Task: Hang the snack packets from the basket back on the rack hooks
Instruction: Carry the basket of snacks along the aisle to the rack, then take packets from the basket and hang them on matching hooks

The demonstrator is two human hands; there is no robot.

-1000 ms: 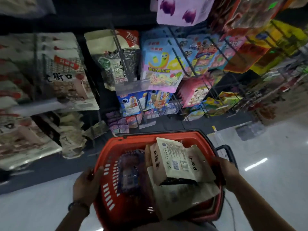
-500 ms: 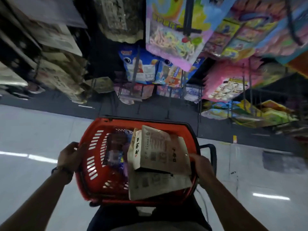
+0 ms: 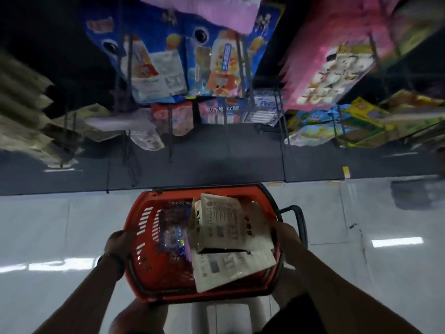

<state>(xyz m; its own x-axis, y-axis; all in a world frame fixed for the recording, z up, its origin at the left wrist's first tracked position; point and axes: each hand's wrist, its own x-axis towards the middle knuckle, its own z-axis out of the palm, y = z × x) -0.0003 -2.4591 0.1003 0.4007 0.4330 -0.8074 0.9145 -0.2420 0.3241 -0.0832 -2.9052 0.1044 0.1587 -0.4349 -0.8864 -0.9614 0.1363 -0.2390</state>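
Both grips are taken up by the orange slotted plastic basket (image 3: 207, 189). The left grip (image 3: 120, 242) is curled over its left rim and the right grip (image 3: 287, 235) is wrapped on the right rim, just inside the black loop handle (image 3: 301, 225). Over the last second the basket has come down toward the pale glossy floor (image 3: 48, 225), and the rack's dark wire hooks (image 3: 240, 63) have slid up, now well beyond and above both grips. The load has not shifted: stacked cream paper snack packets (image 3: 224, 225) lie nearer the right grip and a shiny blue-purple packet (image 3: 172, 235) nearer the left. Judgement: nothing is hung yet, and the basket probably has to be set down to free a grip.
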